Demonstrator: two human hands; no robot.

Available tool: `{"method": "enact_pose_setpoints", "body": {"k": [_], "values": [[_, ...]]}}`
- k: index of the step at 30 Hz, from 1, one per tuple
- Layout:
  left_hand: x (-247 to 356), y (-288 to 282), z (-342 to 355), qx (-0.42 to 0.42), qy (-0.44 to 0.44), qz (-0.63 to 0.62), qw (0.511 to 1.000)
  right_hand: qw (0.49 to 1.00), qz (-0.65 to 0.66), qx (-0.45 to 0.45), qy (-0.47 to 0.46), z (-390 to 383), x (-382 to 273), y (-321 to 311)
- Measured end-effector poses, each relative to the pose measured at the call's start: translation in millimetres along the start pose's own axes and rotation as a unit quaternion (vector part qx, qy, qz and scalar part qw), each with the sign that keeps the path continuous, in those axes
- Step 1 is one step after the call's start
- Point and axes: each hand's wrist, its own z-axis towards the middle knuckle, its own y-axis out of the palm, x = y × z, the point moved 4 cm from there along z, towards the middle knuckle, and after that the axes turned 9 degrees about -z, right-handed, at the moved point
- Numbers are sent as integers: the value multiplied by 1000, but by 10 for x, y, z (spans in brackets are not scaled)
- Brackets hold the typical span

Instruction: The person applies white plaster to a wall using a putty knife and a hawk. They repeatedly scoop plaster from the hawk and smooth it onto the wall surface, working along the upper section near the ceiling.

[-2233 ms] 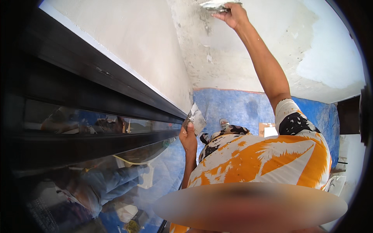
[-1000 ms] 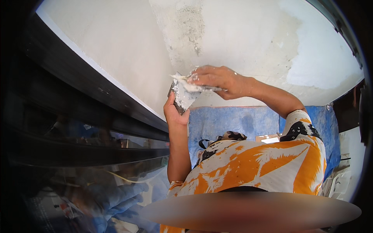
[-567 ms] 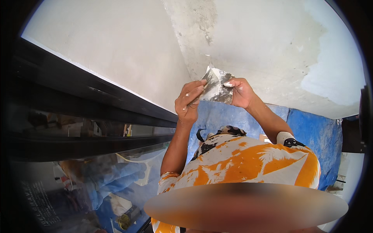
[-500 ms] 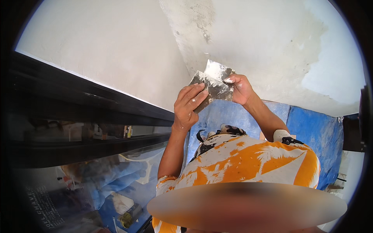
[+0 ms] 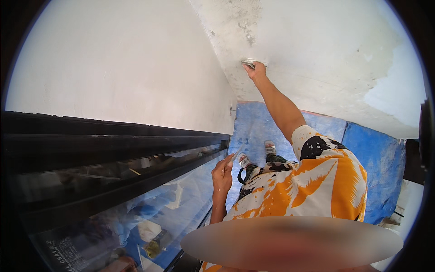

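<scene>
My right hand [image 5: 256, 69] grips a flat metal putty knife [image 5: 248, 60] against the mottled off-white wall [image 5: 317, 54], near the inside corner, with my arm stretched up and forward. My left hand [image 5: 221, 174] is lower, beside the dark window frame, closed on a second thin metal scraper [image 5: 238, 153], seen almost edge-on. Whether white paste is still on that scraper is too small to tell.
Black window frames [image 5: 90, 145] and glass with blurry reflections run along the left, below a smooth off-white wall [image 5: 113, 63]. A blue sheet [image 5: 371, 172] covers the floor, under my sandalled feet [image 5: 270, 147]. A dark opening [image 5: 413, 161] is at the far right.
The two blades, together between my hands half a second ago, are apart. My right hand has moved up to the wall; my left has dropped lower. My feet have come into view.
</scene>
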Motion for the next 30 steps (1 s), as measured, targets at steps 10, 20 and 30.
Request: {"method": "enact_pose_setpoints", "body": {"k": [10,20,30], "values": [[-530,-75,-43,77,-13,-196,978,961,-180,-70,-199,-1554,-1403,2172],[-370,98,168,35,19,-185,982,871,-359,-125,-312,-2664,-2140,3823],[-224,-69,-200,140,9,-277,950,990,-110,-84,3,-727,-623,-59]]}}
